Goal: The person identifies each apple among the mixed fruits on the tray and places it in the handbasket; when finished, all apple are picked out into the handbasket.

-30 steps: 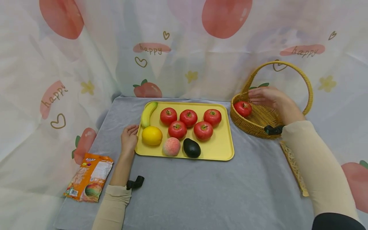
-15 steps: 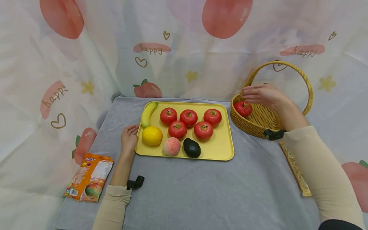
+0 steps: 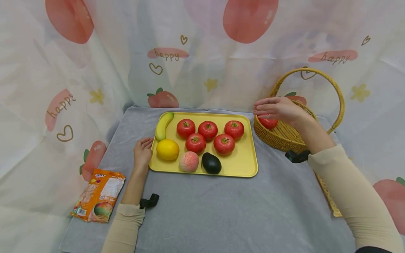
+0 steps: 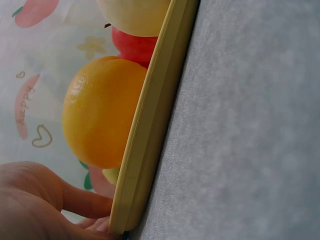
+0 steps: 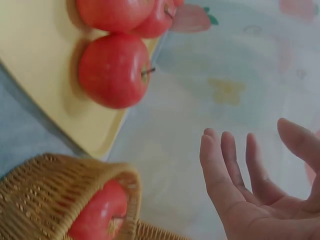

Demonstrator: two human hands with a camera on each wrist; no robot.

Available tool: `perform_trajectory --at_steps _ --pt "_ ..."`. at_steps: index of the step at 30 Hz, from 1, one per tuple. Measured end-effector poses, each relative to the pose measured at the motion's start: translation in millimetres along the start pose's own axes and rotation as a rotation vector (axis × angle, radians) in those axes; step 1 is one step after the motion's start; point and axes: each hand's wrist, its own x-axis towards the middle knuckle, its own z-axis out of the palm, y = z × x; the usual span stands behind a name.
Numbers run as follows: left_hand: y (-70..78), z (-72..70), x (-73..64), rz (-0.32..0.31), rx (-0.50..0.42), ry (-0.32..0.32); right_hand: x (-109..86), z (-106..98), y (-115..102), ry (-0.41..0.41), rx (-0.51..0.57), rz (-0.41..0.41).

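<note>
1. The right hand [image 3: 280, 109] hovers just above the near rim of the wicker basket [image 3: 284, 135], fingers straight and spread, holding nothing.
2. One red apple [image 3: 269, 123] lies inside the basket against its left wall, partly under that hand.
3. Five more apples sit on the yellow tray [image 3: 243, 161]; the nearest apple [image 3: 234, 129] is at the tray's right end, just left of the basket.
4. To take it cleanly, I judge the hand should come down from above and wrap round its middle, clear of the stalk and the neighbouring fruit.
5. The left hand [image 3: 143, 153] rests on the tabletop [image 3: 221, 211], relaxed fingers touching the tray's left edge beside the lemon [image 3: 167, 149]; light pressure there should stop the tray sliding.
</note>
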Motion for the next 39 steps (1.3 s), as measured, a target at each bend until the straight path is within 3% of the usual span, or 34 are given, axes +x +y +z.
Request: perform_trajectory --at_steps 11,20,29,39 --pt "0.1 0.6 -1.3 0.006 -0.006 0.005 -2.3 30.5 -1.9 -0.03 -0.047 -0.032" --pt "-0.6 0.5 0.2 0.006 -0.011 0.011 -1.4 44.0 8.2 -0.085 -0.016 -0.02" --pt "-2.4 0.7 1.5 0.011 -0.014 0.014 -3.1 56.8 17.6 -0.148 -0.08 -0.013" --pt "-1.3 1.4 1.9 0.018 -0.025 0.01 2.2 66.3 33.3 -0.19 -0.044 0.009"
